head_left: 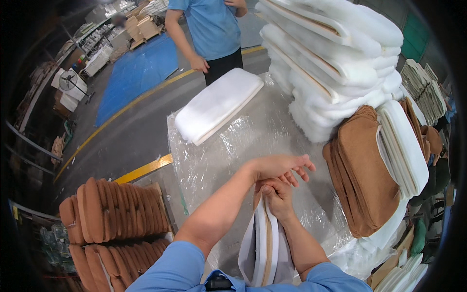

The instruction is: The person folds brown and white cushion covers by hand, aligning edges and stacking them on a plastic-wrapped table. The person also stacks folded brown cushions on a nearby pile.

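Cushion (269, 243), a layered piece with pale padding either side of a tan core strip, stands on edge against the person's front, its narrow end pointing away from the body. Grey-white fabric (248, 250) with a brown tip wraps its sides loosely. The right hand (276, 194) is closed on that far upper end, thumb and fingers gathered over it, so the cushion hangs below the hand and runs back toward the body. The left hand (287, 169) is just beyond the cushion's gripped end, crossing over past the right hand, its fingers loosely spread and holding nothing; whether the two hands touch, I cannot tell. Under and around the cushion spreads a table (233, 155) covered in clear, wrinkled plastic. Beyond the cushion and to its left, a white padded slab (219, 104) lies near the table's far edge. Beyond it to the right rises a tall pile of fluffy white pieces (335, 58). Right of the cushion, brown covers (362, 170) lean in a stack beside smooth white panels (404, 151). Left of it, lower down, brown padded pieces (121, 211) stand in two tiers. Farthest beyond the cushion, a co-worker in a blue shirt (214, 31) stands behind the slab, near a blue floor sheet (138, 75).
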### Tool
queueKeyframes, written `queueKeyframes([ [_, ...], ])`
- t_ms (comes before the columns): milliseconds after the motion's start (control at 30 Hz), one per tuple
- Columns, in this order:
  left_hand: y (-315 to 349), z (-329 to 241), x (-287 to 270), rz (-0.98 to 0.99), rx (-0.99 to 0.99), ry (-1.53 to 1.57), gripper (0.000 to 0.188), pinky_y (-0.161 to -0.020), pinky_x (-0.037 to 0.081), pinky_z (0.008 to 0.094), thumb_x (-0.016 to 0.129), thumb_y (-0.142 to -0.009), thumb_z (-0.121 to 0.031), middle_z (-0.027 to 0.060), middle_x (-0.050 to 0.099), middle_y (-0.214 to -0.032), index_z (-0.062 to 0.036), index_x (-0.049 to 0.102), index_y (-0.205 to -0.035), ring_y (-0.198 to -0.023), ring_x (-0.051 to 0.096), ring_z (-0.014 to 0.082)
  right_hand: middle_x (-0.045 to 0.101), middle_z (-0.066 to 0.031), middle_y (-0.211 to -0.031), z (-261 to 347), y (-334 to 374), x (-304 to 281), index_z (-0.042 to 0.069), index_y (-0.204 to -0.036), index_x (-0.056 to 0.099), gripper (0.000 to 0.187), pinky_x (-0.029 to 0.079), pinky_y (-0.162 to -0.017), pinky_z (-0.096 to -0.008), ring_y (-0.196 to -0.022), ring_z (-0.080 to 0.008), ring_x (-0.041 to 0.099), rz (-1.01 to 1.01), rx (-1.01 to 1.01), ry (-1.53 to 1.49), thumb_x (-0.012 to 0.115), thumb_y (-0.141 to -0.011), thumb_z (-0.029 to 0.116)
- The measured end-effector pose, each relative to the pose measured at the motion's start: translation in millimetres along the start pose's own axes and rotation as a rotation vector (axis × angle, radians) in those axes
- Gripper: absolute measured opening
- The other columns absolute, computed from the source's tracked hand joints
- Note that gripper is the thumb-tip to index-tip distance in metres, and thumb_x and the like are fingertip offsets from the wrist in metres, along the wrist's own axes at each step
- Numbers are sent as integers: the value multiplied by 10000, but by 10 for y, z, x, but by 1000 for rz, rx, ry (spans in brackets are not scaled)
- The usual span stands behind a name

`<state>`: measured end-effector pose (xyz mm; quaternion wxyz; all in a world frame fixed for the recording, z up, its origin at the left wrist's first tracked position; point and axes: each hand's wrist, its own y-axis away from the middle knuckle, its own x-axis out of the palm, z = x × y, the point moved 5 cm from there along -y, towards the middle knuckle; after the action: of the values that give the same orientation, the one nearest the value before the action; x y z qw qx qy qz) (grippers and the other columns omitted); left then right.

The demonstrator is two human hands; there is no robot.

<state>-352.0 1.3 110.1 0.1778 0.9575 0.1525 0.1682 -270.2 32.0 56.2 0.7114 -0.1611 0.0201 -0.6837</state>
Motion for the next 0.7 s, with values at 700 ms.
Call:
queueKeyframes([
  [700,597,953,-110,-549,564,309,420,-1218,266,422,414,-1030,-263,183,583,-1395,10,601,-1288,-1374,476,269,716,-70,-918,338,186,-59,15,-884,699,190,497,-784,-320,-841,-207,647,6,-142,130,661,-982,173],
])
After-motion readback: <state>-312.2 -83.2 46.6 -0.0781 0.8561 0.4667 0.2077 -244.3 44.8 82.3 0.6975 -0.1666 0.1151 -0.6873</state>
